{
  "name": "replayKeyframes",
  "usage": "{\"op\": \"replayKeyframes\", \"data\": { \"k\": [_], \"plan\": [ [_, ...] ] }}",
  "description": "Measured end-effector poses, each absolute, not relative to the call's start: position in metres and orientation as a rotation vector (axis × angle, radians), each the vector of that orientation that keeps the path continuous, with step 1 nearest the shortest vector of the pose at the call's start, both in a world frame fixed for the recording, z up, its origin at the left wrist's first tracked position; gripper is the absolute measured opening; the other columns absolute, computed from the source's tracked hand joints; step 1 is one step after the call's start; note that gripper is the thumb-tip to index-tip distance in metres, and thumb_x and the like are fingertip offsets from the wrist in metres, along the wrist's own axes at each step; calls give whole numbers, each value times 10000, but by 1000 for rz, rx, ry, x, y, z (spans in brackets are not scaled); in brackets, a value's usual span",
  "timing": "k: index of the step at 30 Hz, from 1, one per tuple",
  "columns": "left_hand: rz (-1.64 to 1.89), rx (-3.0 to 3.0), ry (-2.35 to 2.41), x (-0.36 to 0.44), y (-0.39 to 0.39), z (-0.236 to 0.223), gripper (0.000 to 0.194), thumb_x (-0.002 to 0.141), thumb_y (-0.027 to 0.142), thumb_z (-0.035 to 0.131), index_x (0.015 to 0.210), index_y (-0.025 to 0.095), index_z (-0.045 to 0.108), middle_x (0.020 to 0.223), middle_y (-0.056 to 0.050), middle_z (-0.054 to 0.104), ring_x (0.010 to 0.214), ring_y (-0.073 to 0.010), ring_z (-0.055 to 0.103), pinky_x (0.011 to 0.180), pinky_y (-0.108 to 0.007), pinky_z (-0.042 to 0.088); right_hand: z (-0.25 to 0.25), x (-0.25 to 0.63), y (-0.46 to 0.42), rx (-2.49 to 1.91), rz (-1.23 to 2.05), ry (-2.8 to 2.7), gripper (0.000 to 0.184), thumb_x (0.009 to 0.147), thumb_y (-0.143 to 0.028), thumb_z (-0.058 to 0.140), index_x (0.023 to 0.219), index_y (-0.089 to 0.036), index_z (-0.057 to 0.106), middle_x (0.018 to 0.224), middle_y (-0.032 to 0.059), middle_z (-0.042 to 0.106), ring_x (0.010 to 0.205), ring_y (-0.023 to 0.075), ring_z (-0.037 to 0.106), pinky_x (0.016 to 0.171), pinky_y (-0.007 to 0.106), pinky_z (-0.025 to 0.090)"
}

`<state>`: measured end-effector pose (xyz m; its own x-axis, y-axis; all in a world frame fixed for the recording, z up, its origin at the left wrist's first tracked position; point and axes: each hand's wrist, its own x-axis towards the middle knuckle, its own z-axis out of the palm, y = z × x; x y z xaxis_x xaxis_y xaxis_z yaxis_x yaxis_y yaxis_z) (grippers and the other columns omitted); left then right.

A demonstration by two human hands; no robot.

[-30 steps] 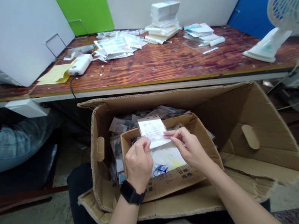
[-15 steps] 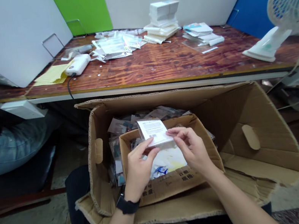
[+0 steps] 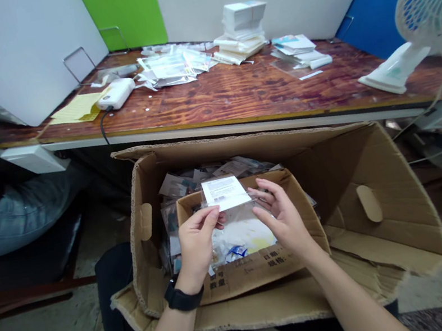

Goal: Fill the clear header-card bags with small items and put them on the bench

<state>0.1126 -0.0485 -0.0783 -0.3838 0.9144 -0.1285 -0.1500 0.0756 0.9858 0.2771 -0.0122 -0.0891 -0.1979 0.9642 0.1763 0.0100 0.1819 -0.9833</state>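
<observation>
I'm handling a bagged card [image 3: 226,190], its near-left edge pinched in my left hand [image 3: 197,239], my right hand [image 3: 282,216] half open alongside (touch unclear), so moving on likely needs a steady left pinch.

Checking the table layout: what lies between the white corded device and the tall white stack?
A heap of shiny plastic packets, in the head view.

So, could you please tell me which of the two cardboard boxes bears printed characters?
The smaller cardboard box, sitting inside the larger box: dark characters show on its near side, while none are visible on the larger one.
</observation>
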Motion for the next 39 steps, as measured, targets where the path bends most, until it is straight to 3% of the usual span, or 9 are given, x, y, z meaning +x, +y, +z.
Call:
{"op": "replayKeyframes", "data": {
  "k": [4, 10, 21, 27, 39],
  "plan": [
    [1447, 758, 1420, 112, -47, -79, 176, 688, 295, 672, 766, 140, 699, 657, -24, 678, 581, -135, 601, 546, -239, 496, -88, 278, -7, -1030, 1422, -1389, 220, 773, -310, 612, 960, -206, 562, 926, 59, 632, 864, 207, 630, 790, 387, 530],
    [1402, 628, 1404, 115, -45, -83, 209, 681, 300, 680, 773, 112, 685, 660, -33, 671, 595, -136, 607, 551, -234, 496, -88, 269, -6, -1158, 1529, -1187, 201, 711, -360, 669, 729, -164, 624, 680, 28, 654, 681, 192, 648, 701, 361, 556],
    [1457, 417, 1420, 125, -41, -90, 288, 701, 327, 653, 884, 107, 621, 720, -61, 673, 612, -149, 646, 504, -209, 485, -95, 260, -12, -1235, 1542, -1007, 266, 643, -383, 718, 681, -149, 597, 613, 28, 666, 644, 198, 659, 681, 351, 556],
    [1542, 432, 1471, 123, -41, -99, 246, 675, 320, 676, 816, 119, 651, 851, -58, 656, 663, -121, 592, 504, -201, 482, -96, 259, -13, -1236, 1581, -997, 252, 681, -373, 694, 691, -140, 597, 617, 33, 672, 633, 173, 659, 656, 301, 554],
    [1578, 413, 1463, 121, -39, -104, 218, 644, 290, 707, 722, 112, 608, 722, -29, 624, 615, -107, 561, 516, -208, 473, -96, 258, -13, -1281, 1489, -909, 243, 677, -352, 698, 671, -148, 567, 582, 18, 655, 599, 164, 655, 620, 280, 556]
  ]
}}
